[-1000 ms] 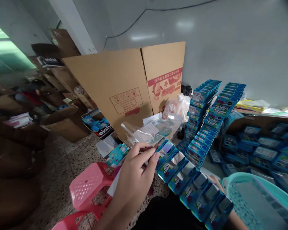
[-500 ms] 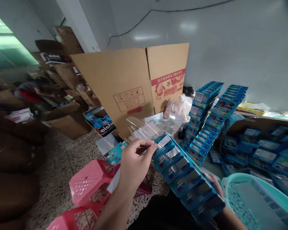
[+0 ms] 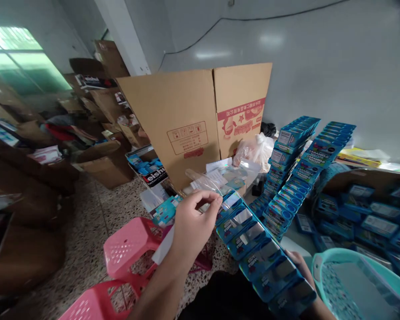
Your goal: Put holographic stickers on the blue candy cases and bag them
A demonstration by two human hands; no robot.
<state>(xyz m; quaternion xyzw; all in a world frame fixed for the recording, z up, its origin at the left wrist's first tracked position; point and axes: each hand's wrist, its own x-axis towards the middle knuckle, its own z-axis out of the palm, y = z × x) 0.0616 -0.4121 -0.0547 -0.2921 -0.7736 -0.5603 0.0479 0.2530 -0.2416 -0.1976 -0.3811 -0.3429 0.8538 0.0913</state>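
Note:
A row of blue candy boxes (image 3: pixel 258 255) with "CARAMELO MACIZO" lettering slants across in front of me, its near end low on the right. My right hand (image 3: pixel 298 262) grips this row from the right side, its fingers partly hidden behind the boxes. At the far end, my left hand (image 3: pixel 200 213) is closed in a pinch, thumb against forefinger. Clear plastic film (image 3: pixel 203 181) sticks out past those fingertips, and the pinch appears to be on it. Beyond the row rise two tall stacks of similar blue boxes (image 3: pixel 278 178) (image 3: pixel 315 158).
A large open carton (image 3: pixel 190 111) stands ahead. To the right are a turquoise basket (image 3: pixel 340 255) and a big box of blue packs (image 3: pixel 383 218). Pink stools (image 3: pixel 130 244) stand at lower left. A person (image 3: pixel 63 129) bends among cartons at far left.
The view has turned slightly left, so everything sits farther right. The clear film's loose end has dropped lower. Both hands keep about the same hold on the row.

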